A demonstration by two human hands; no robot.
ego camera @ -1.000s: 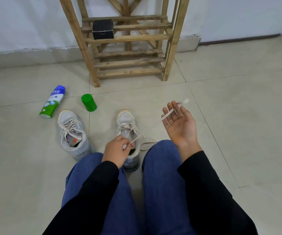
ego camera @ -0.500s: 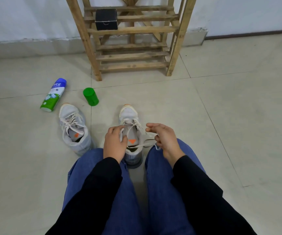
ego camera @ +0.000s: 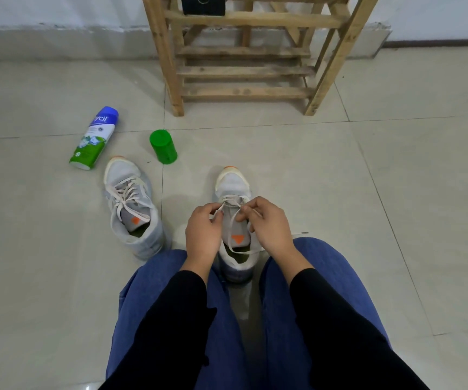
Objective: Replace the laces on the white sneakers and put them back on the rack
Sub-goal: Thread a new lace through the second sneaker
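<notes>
Near sneaker (ego camera: 232, 184) stood on the floor tiles (ego camera: 396, 192) between the knees, toe toward 12 o'clock, tongue open. Lace (ego camera: 244, 252) was threaded only through the top rows near the toe, with slack trailing over the collar and out to 3 o'clock. Left hand (ego camera: 202, 235) pinched one lace strand at the left eyelet row; right hand (ego camera: 268, 224) pinched the other strand at the right row. Both grips were narrow fingertip pinches.

Second sneaker (ego camera: 131, 204) sat at 9 o'clock of the first, fully laced and apart from it. Rack (ego camera: 244, 68) stood at 12 o'clock, well apart, with a black box (ego camera: 203, 5) on an upper slat. Spray can (ego camera: 93, 139) lay at 10 o'clock, green cap (ego camera: 163, 146) near it.

Handling, judged:
- Lace looked flat, limp and light, so it would likely twist and slip; best pinched close to the tip for threading.
- Shoe looked light with a soft upper, so it may skid on smooth tile when pulled; steady it at the eyelet stay.
- To carry it, take hold at the heel collar.
</notes>
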